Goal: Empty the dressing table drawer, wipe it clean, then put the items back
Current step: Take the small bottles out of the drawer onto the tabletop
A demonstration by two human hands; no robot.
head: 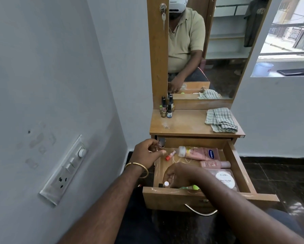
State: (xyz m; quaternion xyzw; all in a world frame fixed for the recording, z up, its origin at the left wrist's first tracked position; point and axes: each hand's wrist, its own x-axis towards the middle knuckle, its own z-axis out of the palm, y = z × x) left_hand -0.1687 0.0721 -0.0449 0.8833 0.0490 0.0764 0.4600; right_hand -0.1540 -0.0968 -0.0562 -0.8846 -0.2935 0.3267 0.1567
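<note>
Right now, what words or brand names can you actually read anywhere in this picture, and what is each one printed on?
"Vaseline": blue logo on the pink lotion bottle lying in the open drawer.
"zudio": round white lid in the drawer.
"NAIL POLISH": same lid, below the brand; the smaller line beneath is too blurred to read.
Smaller pink bottle: mark too blurred to read.
Small bottles on the table top: labels too small to read.

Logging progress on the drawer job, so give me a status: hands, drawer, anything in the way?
Left hand holds a small bottle. Right hand pinches a white-capped bottle. Drawer open, lotions still inside. Nothing blocking.
</note>
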